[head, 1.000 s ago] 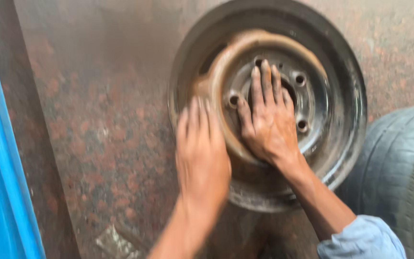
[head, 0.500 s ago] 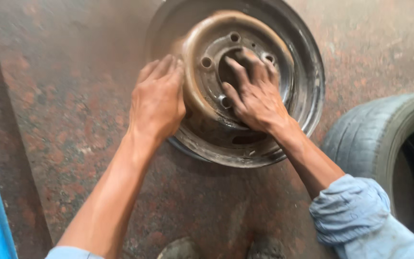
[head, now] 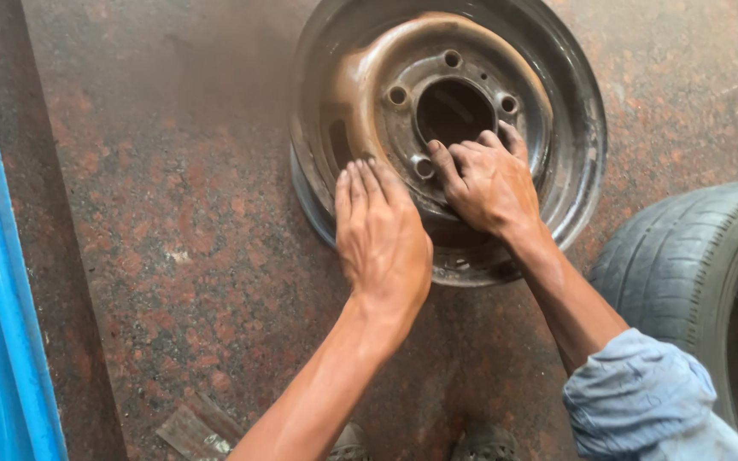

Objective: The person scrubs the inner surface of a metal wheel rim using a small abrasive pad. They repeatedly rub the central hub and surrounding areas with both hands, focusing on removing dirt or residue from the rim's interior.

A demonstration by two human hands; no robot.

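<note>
The rusty steel wheel rim [head: 448, 137] lies flat before both hands, left hand [head: 382, 235] spread on its near edge, right hand [head: 489, 183] spread nearer the hub hole [head: 454, 111].

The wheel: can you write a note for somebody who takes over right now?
Left hand: open, flat on the near side of the rusty steel wheel rim.
Right hand: open, fingers on the hub by the centre hole.
The rim lies flat on the speckled stone floor; a tyre sits to its right, apart.
Done: both hands placed. Left: rim not lifted.
</note>
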